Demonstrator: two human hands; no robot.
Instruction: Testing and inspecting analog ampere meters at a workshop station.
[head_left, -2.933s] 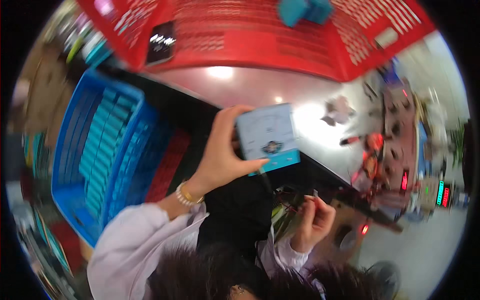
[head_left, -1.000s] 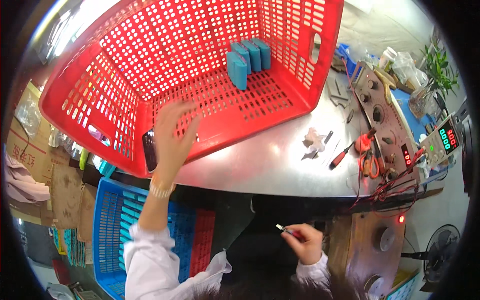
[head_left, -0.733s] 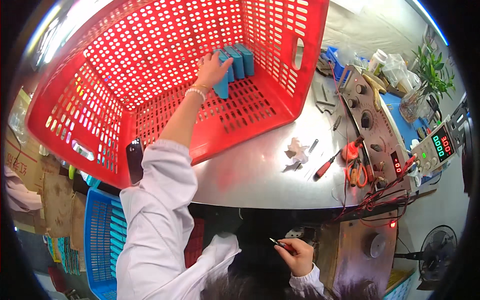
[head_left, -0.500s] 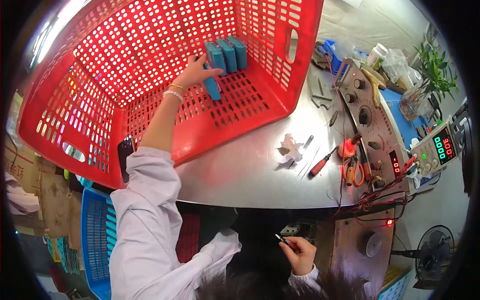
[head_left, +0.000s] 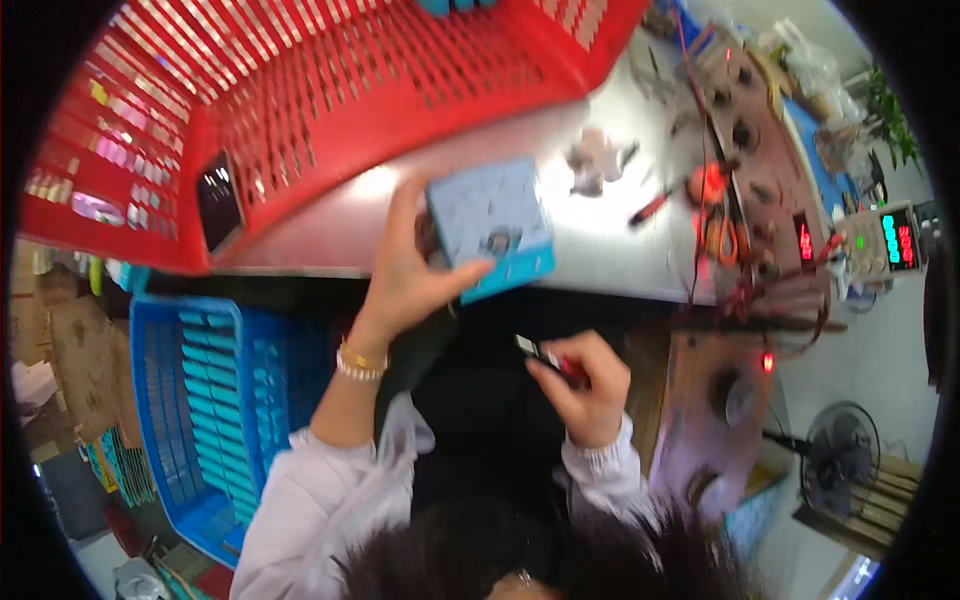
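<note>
Above the table's near edge, my left hand [head_left: 408,275] grips a blue rectangular pack [head_left: 490,208], its fingers at one side and the thumb along the lower edge. The pack's broad face is greyish blue with a darker mark near the bottom; its lower side is bright blue. Lower and to the right, my right hand [head_left: 592,385] pinches a small black tool [head_left: 540,352] with a pale tip and some red on its body. The tool points up and left, apart from the pack; its exact kind is unclear. More blue packs [head_left: 455,5] show at the top edge.
A red slotted basket [head_left: 335,160] lies across the upper left, with a phone [head_left: 220,200] against it. A blue basket [head_left: 150,400] at lower left holds several blue packs. A screwdriver [head_left: 652,209], cables and metering equipment [head_left: 880,245] stand to the right.
My left hand has drawn a blue pack out of the red basket toward me. My right hand has risen with the black tool. The whole view has shifted downward.
</note>
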